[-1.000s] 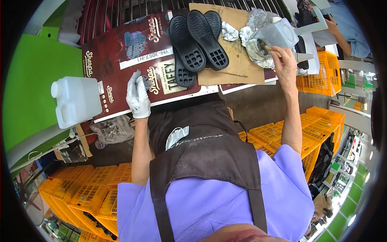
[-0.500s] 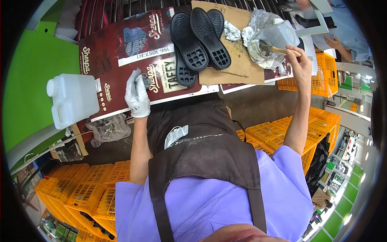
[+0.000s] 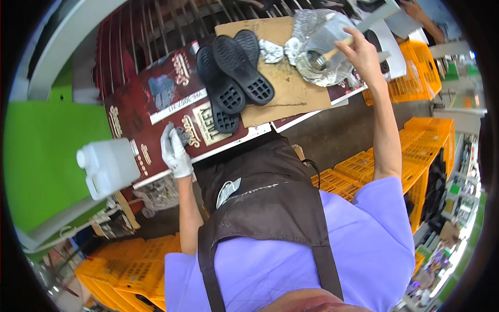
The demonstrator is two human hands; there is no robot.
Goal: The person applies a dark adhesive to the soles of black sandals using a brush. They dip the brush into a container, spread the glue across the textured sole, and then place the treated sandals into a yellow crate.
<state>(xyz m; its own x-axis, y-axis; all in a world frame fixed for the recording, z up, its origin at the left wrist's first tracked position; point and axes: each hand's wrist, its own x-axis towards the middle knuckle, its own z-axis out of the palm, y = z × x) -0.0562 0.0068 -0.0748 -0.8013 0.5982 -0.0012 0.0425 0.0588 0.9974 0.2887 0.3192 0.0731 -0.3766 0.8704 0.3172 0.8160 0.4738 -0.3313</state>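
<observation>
My right hand (image 3: 361, 54) is closed round the wooden handle of a brush (image 3: 332, 52). The brush's head is down in an open pot (image 3: 306, 72) wrapped in crumpled clear plastic; its contents cannot be made out. My left hand (image 3: 176, 153), in a white glove with grey-stained fingers, rests at the near edge of the printed dark-red board (image 3: 136, 122), fingers stretched out and apparently empty. Between my hands lie several black shoe soles (image 3: 243, 70), overlapping, partly on a piece of brown cardboard (image 3: 296, 96). Two crumpled white wads (image 3: 271, 52) sit between soles and pot.
A white plastic jug (image 3: 112, 165) stands left of my gloved hand, near a green surface (image 3: 41, 161). Behind the pot is a translucent container (image 3: 335, 32). Orange crates (image 3: 416, 148) stand on both sides. Metal bars (image 3: 171, 26) run behind the board. Another person's arm (image 3: 423, 18) shows far right.
The whole view has turned, tilting the board. The brush handle now slants more steeply, and my right hand sits higher beside the pot. My left hand stays by the board's edge.
</observation>
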